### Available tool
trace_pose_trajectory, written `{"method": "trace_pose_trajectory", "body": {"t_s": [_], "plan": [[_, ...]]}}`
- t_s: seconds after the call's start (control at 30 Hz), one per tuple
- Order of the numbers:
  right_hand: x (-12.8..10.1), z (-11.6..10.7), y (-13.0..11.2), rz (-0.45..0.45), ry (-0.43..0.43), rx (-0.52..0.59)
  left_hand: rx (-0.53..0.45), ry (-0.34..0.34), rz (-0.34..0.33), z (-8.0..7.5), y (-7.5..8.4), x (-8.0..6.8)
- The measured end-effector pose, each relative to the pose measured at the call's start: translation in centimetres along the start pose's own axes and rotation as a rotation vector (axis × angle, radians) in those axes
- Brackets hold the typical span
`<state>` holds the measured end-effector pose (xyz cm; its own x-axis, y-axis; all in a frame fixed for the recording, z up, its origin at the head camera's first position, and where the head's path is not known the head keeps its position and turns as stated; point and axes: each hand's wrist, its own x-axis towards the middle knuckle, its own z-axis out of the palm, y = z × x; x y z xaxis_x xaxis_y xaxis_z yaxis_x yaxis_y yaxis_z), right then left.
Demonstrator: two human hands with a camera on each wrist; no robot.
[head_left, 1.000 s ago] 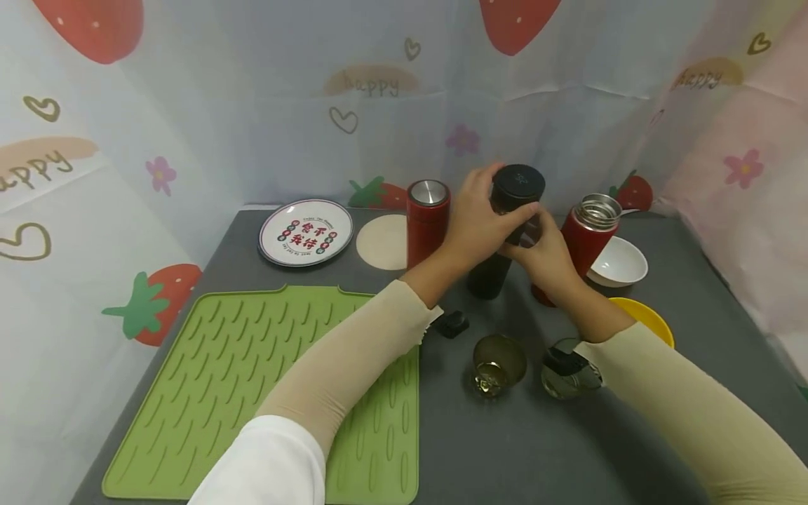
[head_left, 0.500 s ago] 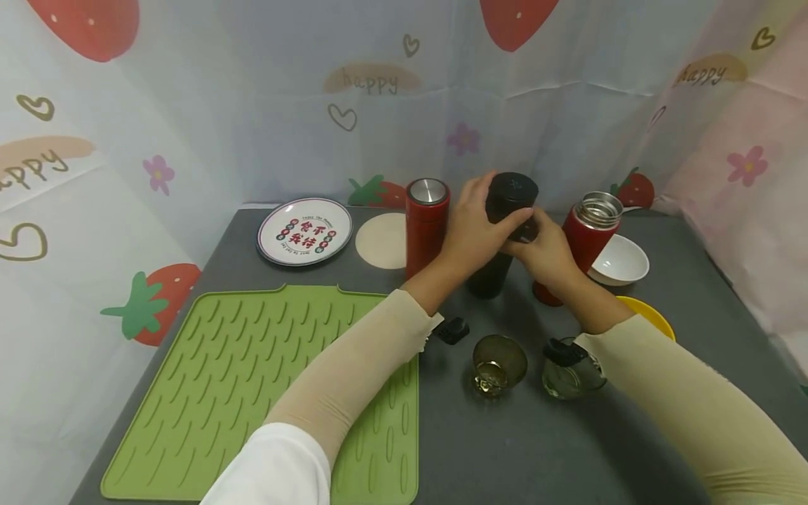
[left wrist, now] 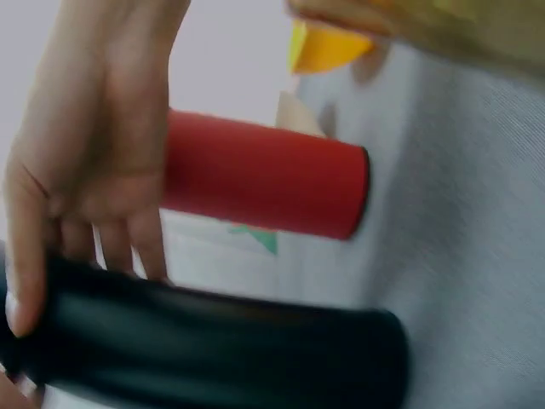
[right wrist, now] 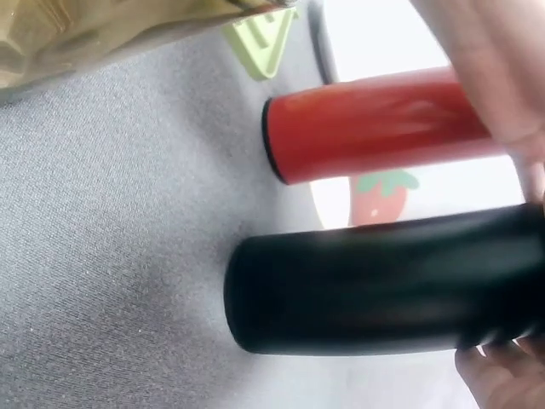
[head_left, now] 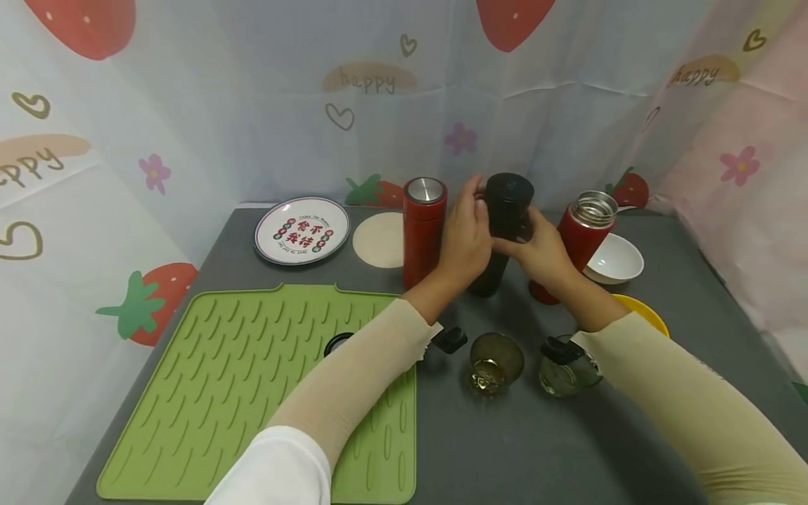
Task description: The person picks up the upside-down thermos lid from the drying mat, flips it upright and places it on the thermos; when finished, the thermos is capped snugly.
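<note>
A black thermos flask (head_left: 505,210) stands on the grey table between my hands, its lid on. My right hand (head_left: 544,249) grips its upper body, thumb in front and fingers behind, as the left wrist view shows. Beside the lid, on the left, is my left hand (head_left: 463,238); its fingers look fairly straight, fingertips at the lid's edge and thumb off the lid's front. Whether those fingertips touch is hard to tell. A red thermos flask (head_left: 424,235) with a steel-topped lid stands to the left. On the right is a lidless red flask (head_left: 583,231), partly hidden by my right hand.
Two glass cups, one amber (head_left: 497,361) and one paler (head_left: 564,375), stand in front. A green ridged mat (head_left: 252,379) lies left; a dark-rimmed round thing (head_left: 337,342) on it is mostly hidden. A printed plate (head_left: 303,245), white bowl (head_left: 615,259) and yellow dish (head_left: 647,315) sit around.
My left thumb has drawn back leftward from the front of the black flask's lid. The flask has become slightly more upright. My right hand keeps its hold.
</note>
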<state>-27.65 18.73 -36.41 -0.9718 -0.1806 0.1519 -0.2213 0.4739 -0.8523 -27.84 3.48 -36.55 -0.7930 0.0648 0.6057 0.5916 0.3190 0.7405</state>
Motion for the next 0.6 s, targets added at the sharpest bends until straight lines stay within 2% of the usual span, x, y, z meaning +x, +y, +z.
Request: {"method": "trace_pose_trajectory", "body": {"t_s": [0.13,0.2,0.23,0.3,0.47,0.53,0.6], "plan": [[0.1,0.0,-0.1,-0.022,-0.002,-0.037,-0.011,-0.064,-0.161,0.4,0.9,1.3],[0.0,0.0,-0.1,-0.027,-0.001,-0.053,-0.001,-0.086,-0.209,0.6,1.1,1.7],[0.0,0.0,-0.1,-0.025,0.0,-0.057,0.004,-0.091,-0.211,0.7,1.0,1.7],[-0.2,-0.1,-0.2,-0.014,0.0,-0.067,-0.006,-0.092,-0.171,0.7,0.7,1.3],[-0.4,-0.3,-0.2,0.017,0.008,-0.033,-0.003,-0.046,-0.002,0.3,0.1,-0.2],[-0.3,-0.2,-0.2,0.012,0.011,-0.012,0.014,-0.014,0.015,0.1,0.3,-0.4],[-0.3,0.0,-0.2,0.003,0.006,-0.007,0.02,0.001,-0.021,0.0,0.6,-0.2]]}}
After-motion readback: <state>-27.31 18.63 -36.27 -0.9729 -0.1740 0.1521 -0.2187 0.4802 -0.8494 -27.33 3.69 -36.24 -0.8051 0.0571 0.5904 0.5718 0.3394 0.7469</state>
